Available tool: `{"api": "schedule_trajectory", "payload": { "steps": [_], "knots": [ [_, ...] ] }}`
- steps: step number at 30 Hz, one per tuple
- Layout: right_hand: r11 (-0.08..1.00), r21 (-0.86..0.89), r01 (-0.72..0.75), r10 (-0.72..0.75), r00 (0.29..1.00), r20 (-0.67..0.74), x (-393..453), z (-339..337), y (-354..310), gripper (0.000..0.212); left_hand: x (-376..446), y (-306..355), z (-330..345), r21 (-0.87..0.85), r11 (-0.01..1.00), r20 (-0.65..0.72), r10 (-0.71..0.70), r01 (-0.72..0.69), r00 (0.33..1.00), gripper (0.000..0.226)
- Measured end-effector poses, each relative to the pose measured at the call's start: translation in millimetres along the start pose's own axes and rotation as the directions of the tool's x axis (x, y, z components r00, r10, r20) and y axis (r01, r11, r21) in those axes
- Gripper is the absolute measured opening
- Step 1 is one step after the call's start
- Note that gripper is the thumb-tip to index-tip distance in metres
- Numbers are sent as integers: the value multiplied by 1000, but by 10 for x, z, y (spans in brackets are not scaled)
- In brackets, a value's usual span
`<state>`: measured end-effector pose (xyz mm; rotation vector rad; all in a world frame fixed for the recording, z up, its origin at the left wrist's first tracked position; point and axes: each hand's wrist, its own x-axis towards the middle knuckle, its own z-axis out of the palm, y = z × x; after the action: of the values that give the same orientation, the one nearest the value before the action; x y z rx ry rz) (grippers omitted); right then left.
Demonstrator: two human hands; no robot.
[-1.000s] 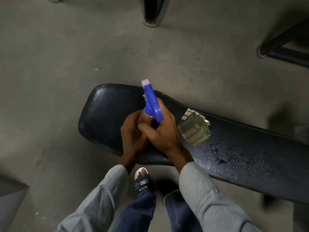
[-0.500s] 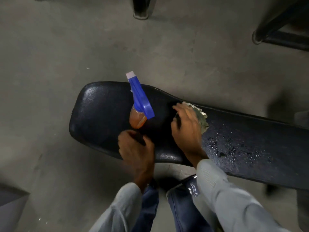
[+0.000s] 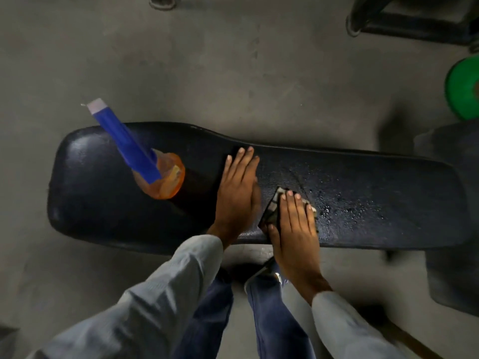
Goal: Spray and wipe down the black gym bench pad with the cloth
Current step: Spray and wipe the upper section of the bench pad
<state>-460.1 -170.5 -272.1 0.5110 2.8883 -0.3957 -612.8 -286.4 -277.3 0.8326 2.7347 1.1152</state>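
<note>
The black gym bench pad (image 3: 375, 177) runs left to right across the view, with spray droplets on its right half. An orange spray bottle (image 3: 162, 180) with a blue trigger head stands upright on the pad's left part, held by no hand. My left hand (image 3: 237, 193) lies flat on the pad's middle, fingers stretched out and together. Just right of it, my right hand (image 3: 295, 224) presses flat on a folded checked cloth (image 3: 273, 208) at the pad's near edge, covering most of it.
Bare concrete floor surrounds the bench. A green weight plate (image 3: 462, 89) sits at the right edge, with a dark metal frame (image 3: 404, 22) at the top right and a post foot (image 3: 162, 1) at the top. My legs stand below the pad's near edge.
Both hands let go of the spray bottle, which now stands alone on the pad. My right hand took the cloth and pressed it onto the pad; my left hand moved right and flattened.
</note>
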Motion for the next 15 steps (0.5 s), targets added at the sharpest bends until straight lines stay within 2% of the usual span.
{"api": "schedule_trajectory", "payload": {
  "steps": [5,7,9,11,13,15],
  "knots": [
    [986,4,-166,165,979,-119,601,-70,-101,70,71,-36,177,94,988,120,108,-119,987,53],
    [982,8,-190,189,975,-113,1031,-139,-61,70,86,-25,237,112,985,133,119,-135,984,55],
    [987,-9,-159,158,982,-100,1312,-230,15,70,119,4,282,120,985,132,110,-126,985,54],
    [996,-39,-83,79,993,-89,1251,-277,82,69,175,47,299,116,986,121,103,-118,987,54],
    [997,-72,25,-28,999,-42,855,-258,153,68,244,103,306,126,984,113,114,-128,987,54],
    [994,-88,62,-63,998,-6,362,-196,354,70,324,168,347,125,983,121,121,-136,985,54]
  ]
}}
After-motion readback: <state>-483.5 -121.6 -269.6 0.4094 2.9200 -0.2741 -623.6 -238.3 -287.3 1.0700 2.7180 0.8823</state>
